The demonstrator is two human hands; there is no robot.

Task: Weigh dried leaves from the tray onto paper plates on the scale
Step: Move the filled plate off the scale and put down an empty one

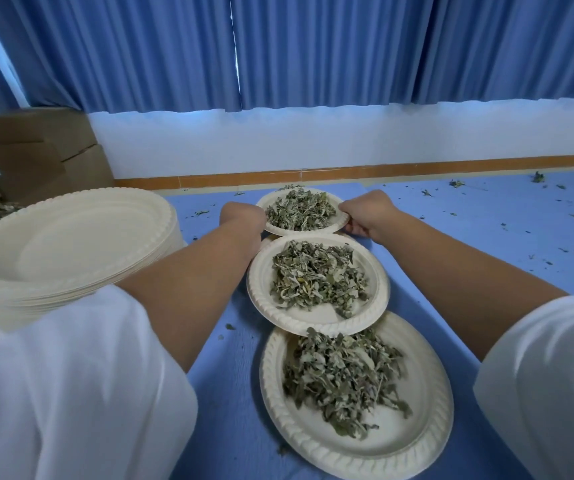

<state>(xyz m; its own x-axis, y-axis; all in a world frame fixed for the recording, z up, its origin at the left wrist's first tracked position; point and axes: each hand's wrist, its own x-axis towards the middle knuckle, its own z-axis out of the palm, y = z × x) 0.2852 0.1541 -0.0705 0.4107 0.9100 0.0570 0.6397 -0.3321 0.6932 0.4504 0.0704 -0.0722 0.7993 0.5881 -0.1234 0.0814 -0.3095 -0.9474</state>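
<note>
Your left hand (244,216) and your right hand (365,216) grip the far plate (299,232) at its two sides, by the rim. It carries dried leaves (299,209). Nearer to you, the middle plate (261,282) lies with its edge over the near plate (273,375); both carry leaves too. A stack of empty plates (70,244) stands at your left on the blue table (223,358), where small leaf bits lie scattered.

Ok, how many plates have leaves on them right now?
3, in a row: far plate, gripped by the left hand and right hand; middle plate, overlapping the near plate. Others may be hidden.
</note>
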